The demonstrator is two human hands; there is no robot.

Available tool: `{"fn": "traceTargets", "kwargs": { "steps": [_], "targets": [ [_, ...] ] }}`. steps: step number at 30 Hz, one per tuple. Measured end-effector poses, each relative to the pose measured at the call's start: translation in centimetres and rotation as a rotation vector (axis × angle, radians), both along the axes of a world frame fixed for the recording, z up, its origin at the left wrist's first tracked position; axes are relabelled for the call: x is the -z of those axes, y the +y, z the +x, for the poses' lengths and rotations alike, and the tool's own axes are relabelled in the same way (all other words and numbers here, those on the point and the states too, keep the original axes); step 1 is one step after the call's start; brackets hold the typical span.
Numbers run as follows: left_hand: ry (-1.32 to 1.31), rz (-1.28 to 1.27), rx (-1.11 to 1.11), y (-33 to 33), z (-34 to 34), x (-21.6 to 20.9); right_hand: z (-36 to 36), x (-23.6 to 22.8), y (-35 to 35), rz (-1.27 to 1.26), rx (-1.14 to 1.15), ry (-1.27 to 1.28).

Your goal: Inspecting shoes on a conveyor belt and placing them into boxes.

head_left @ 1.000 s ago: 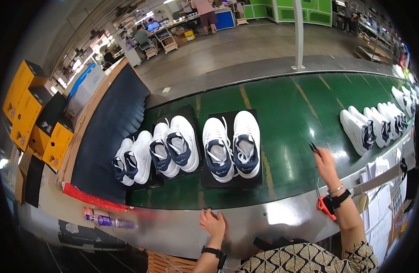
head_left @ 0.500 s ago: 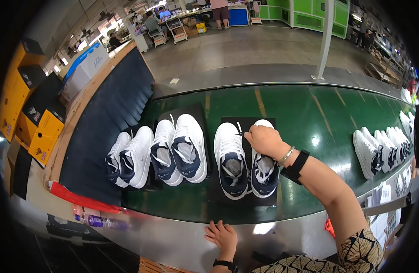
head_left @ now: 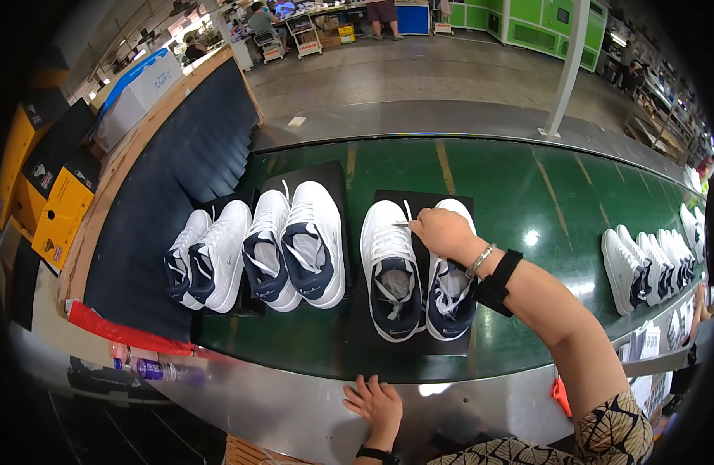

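A pair of white lace-up sneakers with navy collars stands in the middle, on a black box [head_left: 365, 329]: a left shoe [head_left: 388, 236] and a right shoe [head_left: 450, 314]. My right hand [head_left: 446, 234] reaches over the right shoe, covering its laces. Its fingers are pinched on a thin, pointed tool [head_left: 400, 224], whose tip lies over the left shoe's laces; the exact kind is unclear. A loose white lace end stands up beside that tip. My left hand [head_left: 376, 403] rests on the metal edge [head_left: 295, 411], fingers spread, holding nothing.
Two more sneaker pairs [head_left: 314, 248] stand on black boxes at the left, before a dark strip curtain [head_left: 179, 155]. Another row of sneakers [head_left: 620, 271] stands on the green belt [head_left: 520, 325] at the right. A purple-labelled bottle [head_left: 155, 370] lies near the front left; a post [head_left: 570, 70] rises behind.
The view has shifted slightly. My right fingers have edged toward the left shoe's laces, and the thin tool's tip shows more clearly. My left hand stays on the metal edge.
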State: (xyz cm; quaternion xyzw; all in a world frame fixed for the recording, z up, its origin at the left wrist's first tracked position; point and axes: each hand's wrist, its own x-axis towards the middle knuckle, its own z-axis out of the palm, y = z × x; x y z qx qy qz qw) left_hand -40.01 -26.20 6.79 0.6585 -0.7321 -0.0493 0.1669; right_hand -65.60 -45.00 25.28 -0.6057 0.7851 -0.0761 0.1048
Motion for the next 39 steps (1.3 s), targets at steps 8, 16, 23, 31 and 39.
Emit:
{"fn": "traceTargets", "kwargs": {
  "steps": [8,16,23,31,39],
  "targets": [
    [0.002,0.020,0.000,0.6,-0.4,0.0,0.3,1.0,0.5,-0.142,0.002,0.011],
    [0.010,-0.024,-0.005,0.8,-1.2,0.2,-3.8,0.2,3.0,-0.370,0.311,-0.309],
    [-0.021,-0.040,-0.002,1.2,-1.6,0.2,-7.6,1.6,9.0,-0.243,0.403,-0.411],
    [-0.041,-0.027,0.007,1.9,-2.4,0.4,-7.8,3.0,9.5,-0.250,0.322,-0.461],
    [-0.010,-0.013,0.021,2.4,-2.3,1.2,-8.1,3.1,8.8,-0.193,0.253,-0.426]
  ]
}}
